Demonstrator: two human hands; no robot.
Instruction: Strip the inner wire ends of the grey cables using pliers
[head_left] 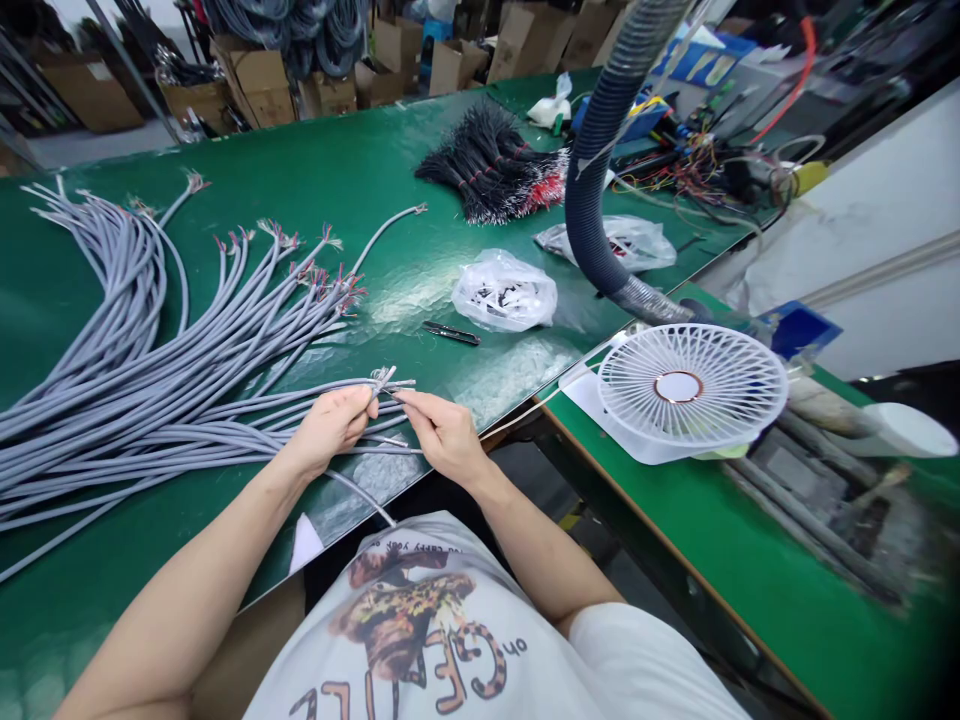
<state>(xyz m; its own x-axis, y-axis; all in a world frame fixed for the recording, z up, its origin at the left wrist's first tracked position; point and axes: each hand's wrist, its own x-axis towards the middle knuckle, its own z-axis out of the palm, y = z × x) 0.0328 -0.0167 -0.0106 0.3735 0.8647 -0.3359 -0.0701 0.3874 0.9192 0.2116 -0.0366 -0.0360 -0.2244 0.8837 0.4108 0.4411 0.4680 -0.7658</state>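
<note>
In the head view, my left hand (pixel 336 425) is closed on the end of a grey cable (pixel 384 380), whose frayed pale strands stick up past the fingertips. My right hand (pixel 444 428) pinches close beside that end, its fingertips on something thin and dark that is too small to make out. Many more grey cables (pixel 202 365) lie across the green table to the left. Several of them end in stripped red, blue and white wires (pixel 330 285). Some cables run under and beside my left hand.
Black thread snips (pixel 451 332) lie beyond my hands, near a clear plastic bag (pixel 504 288) of small parts. Bundled black wires (pixel 487 165) sit farther back. A ribbed black hose (pixel 589 190) hangs down at right, above a white fan (pixel 690 390) on a lower green bench (pixel 675 540).
</note>
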